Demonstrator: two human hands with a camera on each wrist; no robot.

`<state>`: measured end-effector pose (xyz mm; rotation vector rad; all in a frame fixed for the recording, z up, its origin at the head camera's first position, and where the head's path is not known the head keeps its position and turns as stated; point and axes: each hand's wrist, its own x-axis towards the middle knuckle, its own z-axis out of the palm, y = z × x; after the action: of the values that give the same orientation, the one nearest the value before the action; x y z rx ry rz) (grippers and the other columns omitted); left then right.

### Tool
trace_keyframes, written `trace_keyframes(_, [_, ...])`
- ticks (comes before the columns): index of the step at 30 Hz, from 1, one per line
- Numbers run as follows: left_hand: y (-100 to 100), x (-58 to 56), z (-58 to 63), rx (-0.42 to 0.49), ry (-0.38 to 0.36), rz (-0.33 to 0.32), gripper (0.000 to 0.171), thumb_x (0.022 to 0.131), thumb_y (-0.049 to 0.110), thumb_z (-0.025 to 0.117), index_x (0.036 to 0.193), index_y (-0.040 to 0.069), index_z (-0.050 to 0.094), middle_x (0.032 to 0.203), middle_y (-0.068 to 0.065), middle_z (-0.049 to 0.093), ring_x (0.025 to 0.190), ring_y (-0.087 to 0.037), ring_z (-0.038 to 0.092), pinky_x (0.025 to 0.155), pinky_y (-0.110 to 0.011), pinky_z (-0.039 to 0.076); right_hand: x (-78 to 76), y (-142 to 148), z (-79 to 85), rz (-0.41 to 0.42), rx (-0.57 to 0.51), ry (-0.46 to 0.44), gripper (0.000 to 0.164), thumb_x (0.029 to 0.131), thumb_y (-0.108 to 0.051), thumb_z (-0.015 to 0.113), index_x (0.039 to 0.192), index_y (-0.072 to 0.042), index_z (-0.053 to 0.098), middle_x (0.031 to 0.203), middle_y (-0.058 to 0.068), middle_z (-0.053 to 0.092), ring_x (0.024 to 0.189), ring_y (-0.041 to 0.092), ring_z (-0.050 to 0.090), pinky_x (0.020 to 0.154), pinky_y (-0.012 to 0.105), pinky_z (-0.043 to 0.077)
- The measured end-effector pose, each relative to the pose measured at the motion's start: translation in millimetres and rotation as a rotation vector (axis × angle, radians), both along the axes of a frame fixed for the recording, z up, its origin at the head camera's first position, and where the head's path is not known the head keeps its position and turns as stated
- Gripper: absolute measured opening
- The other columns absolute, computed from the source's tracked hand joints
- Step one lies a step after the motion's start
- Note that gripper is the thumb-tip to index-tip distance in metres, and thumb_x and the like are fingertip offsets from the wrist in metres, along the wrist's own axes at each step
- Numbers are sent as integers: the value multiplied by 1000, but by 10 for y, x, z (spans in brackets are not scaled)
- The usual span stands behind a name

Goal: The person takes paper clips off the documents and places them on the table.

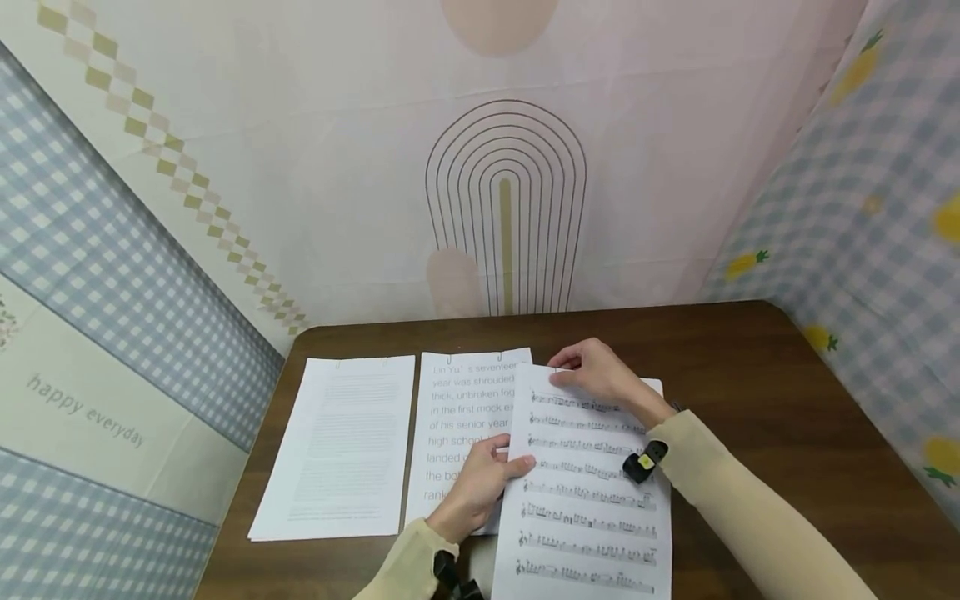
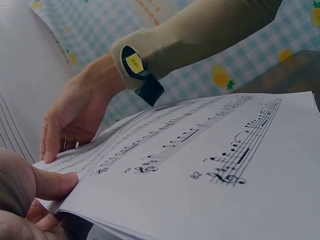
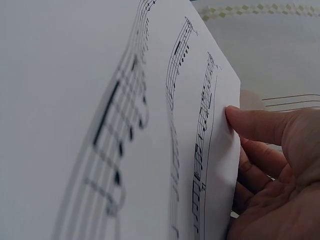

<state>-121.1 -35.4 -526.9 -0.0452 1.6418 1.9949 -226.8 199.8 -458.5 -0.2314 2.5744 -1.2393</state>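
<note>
My left hand (image 1: pixel 478 482) pinches the left edge of the sheet music (image 1: pixel 581 525), thumb on the printed face and fingers beneath. At its top edge my right hand (image 1: pixel 600 377) grips the same paper, as the thumb (image 3: pixel 260 125) in the right wrist view shows. More than one paper edge shows under the music in the left wrist view. The music is lifted at an angle and overlaps the right side of a large-print text sheet (image 1: pixel 450 433), which has paper clips along its top. Another white corner (image 1: pixel 654 386) peeks out behind the music at upper right.
A sheet of small print (image 1: pixel 345 450) lies on the left of the brown wooden table (image 1: pixel 780 400), beside the large-print sheet. A pale fabric backdrop (image 1: pixel 337 167) hangs behind the table, with checked cloth (image 1: pixel 847 250) on the right and left sides.
</note>
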Motion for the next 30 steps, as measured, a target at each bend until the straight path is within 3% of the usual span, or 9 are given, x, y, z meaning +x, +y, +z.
trace_keyframes(30, [61,19,-42,14,11,9,33,101,3,70,134,0,68,115,-20,83,96,-26,85,84,-38,69,0,106,-89,-38,-13,-8,22,103,-17,75,120,-5,81,108,12,79,90,19,68,80,30,54])
